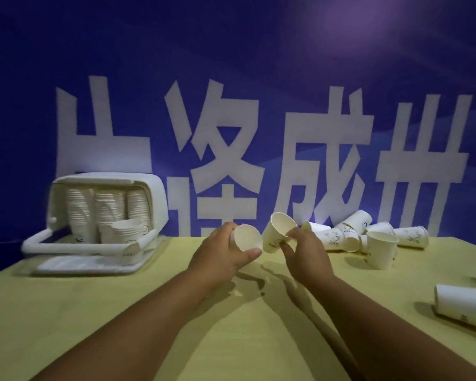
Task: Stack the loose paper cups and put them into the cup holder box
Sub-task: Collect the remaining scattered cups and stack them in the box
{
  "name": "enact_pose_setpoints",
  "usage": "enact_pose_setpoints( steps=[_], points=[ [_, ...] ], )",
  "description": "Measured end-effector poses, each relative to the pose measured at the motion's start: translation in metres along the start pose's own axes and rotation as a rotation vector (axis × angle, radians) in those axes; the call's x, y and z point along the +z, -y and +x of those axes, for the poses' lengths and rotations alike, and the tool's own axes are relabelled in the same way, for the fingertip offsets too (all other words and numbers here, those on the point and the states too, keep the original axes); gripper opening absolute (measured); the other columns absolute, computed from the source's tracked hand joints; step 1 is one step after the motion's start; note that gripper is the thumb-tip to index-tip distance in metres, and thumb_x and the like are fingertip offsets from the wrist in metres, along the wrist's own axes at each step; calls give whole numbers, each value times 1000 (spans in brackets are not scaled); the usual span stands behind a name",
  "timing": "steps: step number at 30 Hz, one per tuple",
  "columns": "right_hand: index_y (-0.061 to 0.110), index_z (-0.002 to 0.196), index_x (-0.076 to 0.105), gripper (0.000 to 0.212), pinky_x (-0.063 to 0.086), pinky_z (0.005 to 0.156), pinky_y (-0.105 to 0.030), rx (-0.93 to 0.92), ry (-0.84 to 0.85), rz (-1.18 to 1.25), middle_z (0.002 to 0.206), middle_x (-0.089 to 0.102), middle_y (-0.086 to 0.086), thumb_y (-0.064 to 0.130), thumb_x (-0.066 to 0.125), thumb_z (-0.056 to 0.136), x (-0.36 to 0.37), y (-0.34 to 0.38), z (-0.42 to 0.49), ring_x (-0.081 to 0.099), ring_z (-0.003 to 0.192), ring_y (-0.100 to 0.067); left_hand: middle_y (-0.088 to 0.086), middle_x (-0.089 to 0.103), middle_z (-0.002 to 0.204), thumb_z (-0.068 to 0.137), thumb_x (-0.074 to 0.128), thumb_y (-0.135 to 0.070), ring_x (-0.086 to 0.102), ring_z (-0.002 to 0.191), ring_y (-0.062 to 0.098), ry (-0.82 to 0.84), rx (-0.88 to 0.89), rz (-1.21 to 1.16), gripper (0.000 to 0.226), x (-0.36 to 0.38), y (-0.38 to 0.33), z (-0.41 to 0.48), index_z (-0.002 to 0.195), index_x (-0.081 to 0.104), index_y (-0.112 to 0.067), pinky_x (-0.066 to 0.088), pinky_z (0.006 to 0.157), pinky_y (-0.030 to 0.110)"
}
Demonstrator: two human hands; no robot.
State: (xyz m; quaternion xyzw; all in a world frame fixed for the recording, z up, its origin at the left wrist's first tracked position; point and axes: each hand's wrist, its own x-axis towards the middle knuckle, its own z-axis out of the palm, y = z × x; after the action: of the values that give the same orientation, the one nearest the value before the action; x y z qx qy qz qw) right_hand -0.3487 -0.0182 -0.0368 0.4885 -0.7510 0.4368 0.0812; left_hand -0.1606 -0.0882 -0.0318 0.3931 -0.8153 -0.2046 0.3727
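My left hand grips a white paper cup with its mouth turned toward me. Just to its right, my right hand holds a second paper cup near its base, mouth tilted up and left. The two cups are close together above the yellow table, apart by a small gap. The white cup holder box stands at the far left with its lid folded down, and several tall cup stacks fill it. A pile of loose cups lies behind my right hand.
One cup stands upright right of my hand, and another lies on its side near the right edge. A blue wall with large white characters closes off the back of the yellow table.
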Motion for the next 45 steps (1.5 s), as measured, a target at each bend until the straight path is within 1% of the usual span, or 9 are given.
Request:
enact_pose_setpoints(
  steps=[5,10,16,22,26,29,33,38,45],
  points=[
    [21,128,59,34,51,95,-36,-36,87,143,126,60,0,23,63,95,37,48,-3,59,113,-21,-12,59,112,78,69,-69,56,96,9,-124,-25,-45,55,-45,30,-1,115,44,-37,40,64,23],
    [20,126,61,30,53,90,-31,-80,108,312,118,61,2,30,59,97,78,100,-7,59,104,-15,-9,62,115,73,53,-87,60,100,15,-252,6,-66,70,-82,70,5,122,45,-38,52,78,36],
    [22,119,61,23,45,73,-14,-150,145,415,113,60,5,31,56,99,125,157,1,58,100,-12,-4,56,126,61,41,-100,55,109,19,-353,52,-32,102,-128,111,22,137,37,-32,52,84,40],
    [23,122,58,23,44,82,-21,-164,123,488,112,53,4,29,47,103,164,201,5,54,100,-13,3,46,142,85,73,-48,46,126,23,-428,-13,-46,80,-149,154,36,147,26,-27,44,101,44],
    [23,117,56,17,42,82,-19,-84,26,591,117,42,6,27,48,102,178,217,14,50,106,-12,3,39,144,88,69,-51,43,126,18,-573,-43,-74,77,-155,170,41,148,28,-25,40,93,34],
    [22,116,56,16,44,85,-20,-47,-32,638,118,42,6,25,50,102,186,218,17,51,109,-13,-1,49,139,88,69,-51,51,123,20,-652,-14,-160,74,-158,173,42,146,30,-29,45,92,35],
    [20,119,58,20,46,88,-21,-53,-73,641,120,46,5,24,53,100,186,213,24,51,108,-13,-7,49,130,94,66,-44,54,110,17,-614,12,-202,64,-157,173,42,142,24,-41,47,77,27],
    [20,120,59,21,49,91,-25,-60,-66,633,126,48,2,25,55,99,187,209,24,53,110,-14,1,53,121,101,54,-40,52,105,22,-567,24,34,23,-153,182,47,116,39,-29,38,68,25],
    [21,116,60,18,51,93,-28,-53,-49,627,127,48,2,24,56,99,191,205,24,54,111,-17,3,54,104,105,49,-27,52,91,23,-635,107,95,12,-154,183,47,96,50,-19,39,66,24]
  ],
)
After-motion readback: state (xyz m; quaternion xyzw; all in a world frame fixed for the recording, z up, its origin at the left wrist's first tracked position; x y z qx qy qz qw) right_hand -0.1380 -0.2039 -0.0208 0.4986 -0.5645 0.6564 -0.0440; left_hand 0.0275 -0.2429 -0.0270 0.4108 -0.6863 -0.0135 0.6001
